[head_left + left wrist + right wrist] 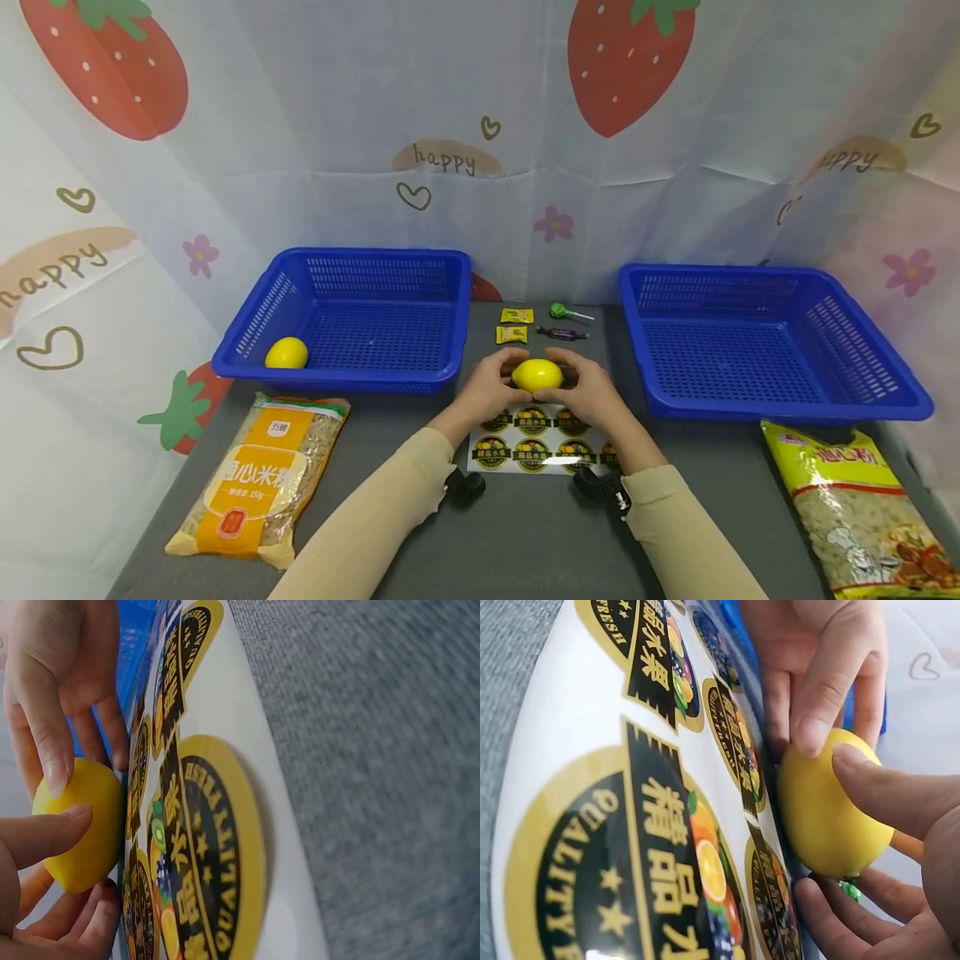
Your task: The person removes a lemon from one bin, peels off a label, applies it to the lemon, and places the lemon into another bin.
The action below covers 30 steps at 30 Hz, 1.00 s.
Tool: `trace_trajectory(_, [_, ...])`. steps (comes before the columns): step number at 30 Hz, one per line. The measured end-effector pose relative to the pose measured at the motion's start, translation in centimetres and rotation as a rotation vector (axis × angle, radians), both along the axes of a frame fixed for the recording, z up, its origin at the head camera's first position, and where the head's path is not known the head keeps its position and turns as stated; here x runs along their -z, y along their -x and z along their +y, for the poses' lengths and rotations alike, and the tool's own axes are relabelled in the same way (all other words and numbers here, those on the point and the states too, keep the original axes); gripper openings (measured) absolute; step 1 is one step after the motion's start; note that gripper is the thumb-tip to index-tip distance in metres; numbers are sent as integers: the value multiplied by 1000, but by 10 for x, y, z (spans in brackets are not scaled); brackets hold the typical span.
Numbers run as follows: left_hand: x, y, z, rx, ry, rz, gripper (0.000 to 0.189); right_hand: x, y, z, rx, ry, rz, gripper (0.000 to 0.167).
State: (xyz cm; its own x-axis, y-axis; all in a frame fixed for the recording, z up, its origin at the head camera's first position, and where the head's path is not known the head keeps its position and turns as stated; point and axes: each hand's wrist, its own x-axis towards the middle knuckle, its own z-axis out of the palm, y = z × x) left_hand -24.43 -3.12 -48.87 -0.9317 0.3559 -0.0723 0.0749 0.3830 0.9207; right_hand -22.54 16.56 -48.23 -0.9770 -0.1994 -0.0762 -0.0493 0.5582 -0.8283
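A yellow lemon [537, 376] is held between both hands at the far edge of a sticker sheet [522, 439]. My left hand [489, 385] grips the lemon's left end, its thumb [56, 831] lying along the near side and fingers curving behind. On the other end my right hand [592, 388] holds it likewise, with the thumb [889, 796] pressed on the skin. The sheet bears round black-and-gold fruit labels and lies flat on the grey table. Parts of the fingers are hidden behind the lemon.
Left stands a blue basket [442, 382] with another lemon [287, 353]; right, a second blue basket [787, 410]. Yellow candies [517, 316], a purple candy [562, 334] and a green lollipop [558, 311] lie behind the hands. Pasta bags [258, 479] [862, 508] lie at both sides.
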Motion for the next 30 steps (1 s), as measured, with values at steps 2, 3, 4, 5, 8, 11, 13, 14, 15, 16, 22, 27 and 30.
trace_trajectory(2, [0,-1,0,-1,4,-6,67,0,-1,0,-2,8,0,77])
trace_trajectory(3, [0,-2,-1,-1,6,-9,67,0,-1,0,-2,10,1,77])
trace_trajectory(4, [0,-2,-1,-1,4,-14,69,0,-2,0,-3,10,2,77])
trace_trajectory(5, [0,-3,-1,-2,5,-13,69,0,-2,0,-5,7,5,77])
trace_trajectory(8, [-1,-5,-3,-7,7,-5,71,-2,-5,0,-9,-4,11,77])
trace_trajectory(11, [-3,-11,-6,-14,53,19,74,-6,-11,3,10,-44,12,78])
trace_trajectory(13, [-4,-17,-10,-19,93,41,76,-10,-16,7,45,-89,2,77])
trace_trajectory(14, [-5,-21,-12,-24,117,54,76,-11,-18,9,58,-116,-2,76])
trace_trajectory(15, [-6,-25,-15,-31,139,63,77,-12,-20,10,72,-140,-12,75])
trace_trajectory(16, [-7,-30,-18,-35,154,71,77,-12,-22,12,80,-163,-22,73])
trace_trajectory(22, [-7,-55,-33,-39,237,131,74,-4,-34,14,51,-283,-44,52])
trace_trajectory(27, [-6,-63,-37,-41,313,186,66,-1,-41,16,14,-332,-38,28])
trace_trajectory(30, [-7,-64,-37,-51,337,190,62,-4,-41,19,-43,-287,-45,29])
